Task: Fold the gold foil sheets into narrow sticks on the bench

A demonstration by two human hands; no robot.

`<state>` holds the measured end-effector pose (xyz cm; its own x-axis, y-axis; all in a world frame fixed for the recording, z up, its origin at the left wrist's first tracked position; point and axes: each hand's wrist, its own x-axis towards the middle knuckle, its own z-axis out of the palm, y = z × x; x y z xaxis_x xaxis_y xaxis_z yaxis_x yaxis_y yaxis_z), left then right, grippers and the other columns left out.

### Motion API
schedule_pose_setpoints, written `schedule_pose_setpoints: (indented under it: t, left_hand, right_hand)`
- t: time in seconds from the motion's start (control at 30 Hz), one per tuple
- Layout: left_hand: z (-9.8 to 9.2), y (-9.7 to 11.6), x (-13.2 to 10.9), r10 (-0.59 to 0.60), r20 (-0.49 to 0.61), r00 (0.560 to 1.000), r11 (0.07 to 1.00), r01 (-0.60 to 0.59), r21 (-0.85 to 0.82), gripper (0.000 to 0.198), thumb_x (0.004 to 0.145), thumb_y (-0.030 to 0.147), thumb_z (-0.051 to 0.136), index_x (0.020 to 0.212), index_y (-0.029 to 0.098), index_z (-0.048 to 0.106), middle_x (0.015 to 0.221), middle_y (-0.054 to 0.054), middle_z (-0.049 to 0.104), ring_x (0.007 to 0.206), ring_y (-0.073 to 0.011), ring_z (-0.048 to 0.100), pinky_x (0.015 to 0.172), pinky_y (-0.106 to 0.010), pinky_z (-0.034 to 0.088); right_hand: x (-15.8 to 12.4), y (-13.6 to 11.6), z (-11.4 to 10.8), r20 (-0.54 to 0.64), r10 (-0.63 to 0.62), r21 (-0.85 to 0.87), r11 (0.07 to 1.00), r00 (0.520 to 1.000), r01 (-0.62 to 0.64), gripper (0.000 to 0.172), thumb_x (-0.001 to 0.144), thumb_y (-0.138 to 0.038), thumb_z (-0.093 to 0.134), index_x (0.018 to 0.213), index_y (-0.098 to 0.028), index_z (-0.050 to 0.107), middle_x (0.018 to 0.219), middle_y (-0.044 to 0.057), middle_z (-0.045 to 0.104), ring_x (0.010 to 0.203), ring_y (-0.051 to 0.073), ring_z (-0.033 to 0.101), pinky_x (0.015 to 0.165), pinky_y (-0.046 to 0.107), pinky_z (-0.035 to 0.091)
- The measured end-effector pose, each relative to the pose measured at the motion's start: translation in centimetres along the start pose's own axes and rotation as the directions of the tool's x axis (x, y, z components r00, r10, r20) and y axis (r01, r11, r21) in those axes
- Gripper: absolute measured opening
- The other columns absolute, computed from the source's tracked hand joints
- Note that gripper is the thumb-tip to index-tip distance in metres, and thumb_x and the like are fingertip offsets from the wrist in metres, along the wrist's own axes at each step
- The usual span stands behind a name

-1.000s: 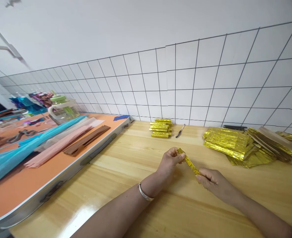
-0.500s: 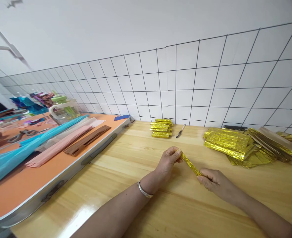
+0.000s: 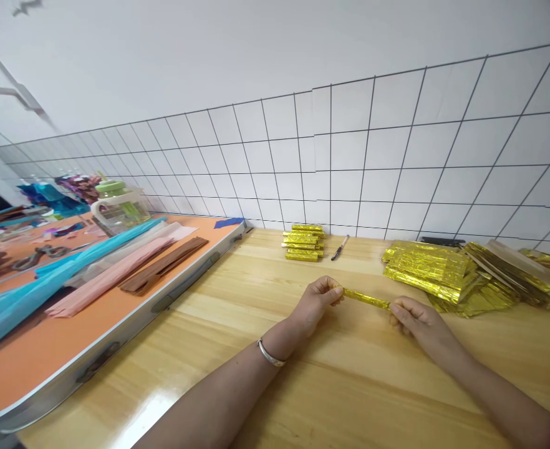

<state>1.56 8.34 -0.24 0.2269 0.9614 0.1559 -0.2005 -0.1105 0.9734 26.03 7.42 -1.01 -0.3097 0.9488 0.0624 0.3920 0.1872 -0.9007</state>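
Observation:
A narrow folded strip of shiny gold foil (image 3: 366, 298) stretches between my two hands above the wooden table. My left hand (image 3: 320, 299), with a silver bangle at the wrist, pinches its left end. The right end sits between the thumb and fingers of my right hand (image 3: 415, 319). Behind them, near the wall, several similar gold foil strips (image 3: 303, 243) lie stacked. Off to the right is a pile of wider gold foil sheets (image 3: 424, 268), some edged with brown paper.
A black pen (image 3: 340, 247) lies beside the stack. On the left, an orange-topped table (image 3: 181, 277) bears blue, pink and brown crepe paper strips (image 3: 163, 265), scissors (image 3: 41, 254) and a green-lidded jug (image 3: 123, 209). A gridded white wall (image 3: 350, 156) bounds the back.
My right hand has moved up and to the right, bringing the gold foil strip from a steep slant to nearly level. My left hand stays in about the same place.

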Motion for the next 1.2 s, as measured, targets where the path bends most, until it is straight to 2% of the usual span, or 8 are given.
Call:
schedule_pose_setpoints:
  t: [0.13, 0.23, 0.3, 0.43, 0.6, 0.87, 1.07, 1.2]
  left_hand:
    - [0.1, -0.3, -0.2, -0.086, 0.125, 0.988, 0.978, 0.06, 0.2, 0.028, 0.075, 0.04, 0.061, 0.072, 0.014, 0.05, 0.062, 0.004, 0.045, 0.056, -0.0073, 0.036, 0.055, -0.02, 0.028]
    - [0.1, -0.6, -0.5, -0.138, 0.213, 0.967, 0.931, 0.053, 0.36, 0.029, 0.076, 0.041, 0.059, 0.07, 0.014, 0.049, 0.059, 0.005, 0.039, 0.055, -0.0073, 0.032, 0.051, -0.02, 0.025]
    - [0.1, -0.6, -0.6, -0.163, 0.274, 0.948, 0.922, 0.047, 0.385, 0.029, 0.078, 0.042, 0.055, 0.07, 0.015, 0.048, 0.059, 0.005, 0.037, 0.055, -0.0074, 0.03, 0.051, -0.02, 0.025]
    - [0.4, 0.0, -0.8, -0.193, 0.362, 0.912, 0.933, 0.056, 0.357, 0.029, 0.08, 0.042, 0.052, 0.07, 0.015, 0.047, 0.059, 0.005, 0.036, 0.054, -0.0072, 0.03, 0.051, -0.02, 0.025]
    - [0.6, 0.5, -0.9, -0.164, 0.422, 0.892, 0.921, -0.014, 0.388, 0.029, 0.08, 0.04, 0.052, 0.068, 0.015, 0.047, 0.061, 0.004, 0.036, 0.055, -0.0077, 0.031, 0.051, -0.02, 0.026]
    - [0.5, 0.1, -1.2, -0.11, 0.421, 0.9, 0.817, -0.16, 0.554, 0.026, 0.084, 0.039, 0.048, 0.076, 0.015, 0.051, 0.066, 0.002, 0.046, 0.059, -0.0088, 0.039, 0.053, -0.02, 0.032]
    - [1.6, -0.3, -1.5, -0.125, 0.426, 0.896, 0.812, -0.154, 0.563, 0.03, 0.084, 0.043, 0.048, 0.084, 0.014, 0.058, 0.074, 0.0, 0.054, 0.066, -0.0107, 0.046, 0.058, -0.019, 0.036]
    - [2.4, -0.6, -2.0, -0.148, 0.406, 0.902, 0.804, -0.129, 0.581, 0.035, 0.083, 0.047, 0.049, 0.079, 0.014, 0.06, 0.065, 0.003, 0.048, 0.06, -0.0088, 0.041, 0.054, -0.018, 0.033]
  right_hand:
    - [0.6, 0.9, -0.7, -0.176, 0.05, 0.134, 0.991, 0.983, -0.027, 0.035, 0.081, -0.053, 0.049, 0.079, -0.019, 0.057, 0.071, 0.001, 0.06, 0.063, 0.014, 0.05, 0.055, 0.024, 0.037]
    - [0.8, 1.0, -0.9, -0.232, 0.073, 0.198, 0.98, 0.97, -0.026, 0.034, 0.079, -0.052, 0.053, 0.081, -0.019, 0.058, 0.07, 0.002, 0.061, 0.062, 0.013, 0.05, 0.056, 0.024, 0.037]
    - [0.8, 0.8, -1.0, -0.231, 0.068, 0.202, 0.979, 0.971, -0.02, 0.035, 0.078, -0.053, 0.054, 0.079, -0.018, 0.058, 0.067, 0.002, 0.061, 0.061, 0.013, 0.05, 0.056, 0.025, 0.038]
    - [0.8, 0.1, -1.7, -0.191, 0.034, 0.155, 0.988, 0.981, -0.004, 0.035, 0.078, -0.053, 0.054, 0.078, -0.018, 0.058, 0.068, 0.003, 0.06, 0.063, 0.015, 0.052, 0.059, 0.027, 0.04]
    - [0.6, -0.6, -2.2, -0.157, -0.043, 0.009, 0.999, 0.987, 0.045, 0.032, 0.084, -0.048, 0.047, 0.069, -0.02, 0.053, 0.061, -0.001, 0.049, 0.06, 0.014, 0.045, 0.06, 0.027, 0.037]
    - [0.5, -0.3, -2.3, -0.138, -0.077, -0.106, 0.992, 0.988, 0.062, 0.034, 0.086, -0.046, 0.042, 0.065, -0.021, 0.046, 0.059, -0.004, 0.042, 0.059, 0.013, 0.04, 0.058, 0.025, 0.033]
    - [-0.5, -1.5, 0.8, 0.129, -0.057, -0.114, 0.991, 0.99, 0.072, 0.033, 0.086, -0.047, 0.041, 0.068, -0.02, 0.047, 0.059, -0.005, 0.037, 0.056, 0.012, 0.036, 0.052, 0.023, 0.029]
    - [-1.4, -2.5, 2.8, 0.176, -0.098, -0.176, 0.976, 0.979, 0.129, 0.032, 0.087, -0.043, 0.039, 0.067, -0.02, 0.047, 0.061, -0.004, 0.038, 0.059, 0.012, 0.037, 0.053, 0.022, 0.031]
